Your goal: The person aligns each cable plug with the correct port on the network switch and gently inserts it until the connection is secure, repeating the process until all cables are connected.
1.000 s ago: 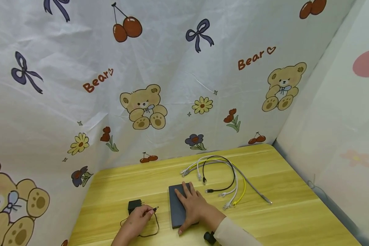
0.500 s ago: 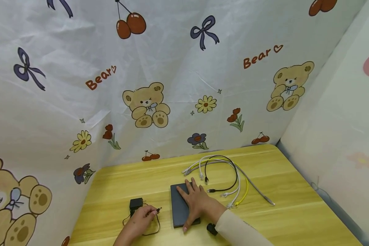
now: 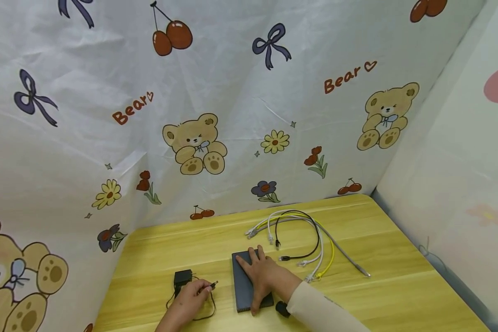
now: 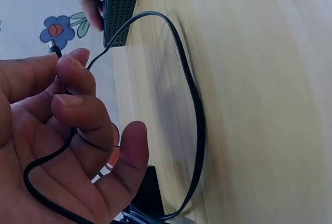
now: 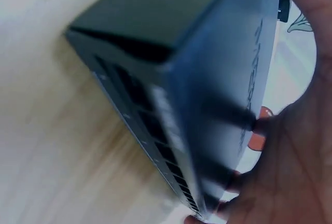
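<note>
My left hand (image 3: 186,299) pinches the thin black cord of a power adapter just behind its barrel plug (image 4: 54,46), between thumb and fingertips. The plug's metal tip points away from the hand, apart from the switch. The cord (image 4: 197,115) loops down to the black adapter block (image 3: 183,276), which lies beside the hand. A flat dark network switch (image 3: 241,286) lies to the right. My right hand (image 3: 267,276) grips it from above, fingers toward its far end and thumb at its near end. In the right wrist view a row of ports (image 5: 150,125) lines its side.
Several network cables, including a yellow one (image 3: 331,258), a grey one (image 3: 340,251) and a black one (image 3: 317,235), lie in loops behind and right of the switch. A patterned cloth wall (image 3: 236,184) rises behind the wooden table (image 3: 398,286).
The right hand's fingers have drawn in from a wide spread, and the switch has shifted slightly toward the person. The left hand keeps its pinch on the cord.
</note>
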`<action>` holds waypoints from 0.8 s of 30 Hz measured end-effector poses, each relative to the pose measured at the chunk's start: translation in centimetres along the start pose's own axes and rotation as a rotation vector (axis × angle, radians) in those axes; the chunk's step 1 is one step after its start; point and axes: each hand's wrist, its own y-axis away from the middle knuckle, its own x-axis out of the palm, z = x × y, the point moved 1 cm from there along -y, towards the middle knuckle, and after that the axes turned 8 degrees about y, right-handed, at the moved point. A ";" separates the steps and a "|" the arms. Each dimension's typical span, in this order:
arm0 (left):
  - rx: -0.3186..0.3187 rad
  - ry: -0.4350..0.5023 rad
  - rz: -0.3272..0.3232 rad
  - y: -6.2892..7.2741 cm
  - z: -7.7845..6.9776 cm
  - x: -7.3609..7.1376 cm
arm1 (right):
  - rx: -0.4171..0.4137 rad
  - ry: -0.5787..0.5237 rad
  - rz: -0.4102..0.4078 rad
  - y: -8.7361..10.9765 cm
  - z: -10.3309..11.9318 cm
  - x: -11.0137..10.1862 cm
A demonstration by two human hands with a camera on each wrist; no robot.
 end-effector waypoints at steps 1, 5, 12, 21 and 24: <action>0.001 0.002 0.002 0.0 0.0 0.0 | -0.003 -0.006 -0.010 0.0 0.0 0.0; 0.005 0.010 0.007 0.0 -0.2 0.2 | -0.026 -0.040 -0.045 0.0 -0.2 0.5; 0.031 -0.006 0.014 0.0 -0.2 0.5 | -0.054 -0.132 -0.143 0.1 -0.4 1.8; 0.078 -0.071 0.015 -0.3 -0.3 1.1 | -0.055 -0.204 -0.227 0.5 -1.0 2.0; 0.070 -0.087 -0.002 -0.2 -0.4 1.2 | -0.062 -0.245 -0.253 0.6 -1.1 2.0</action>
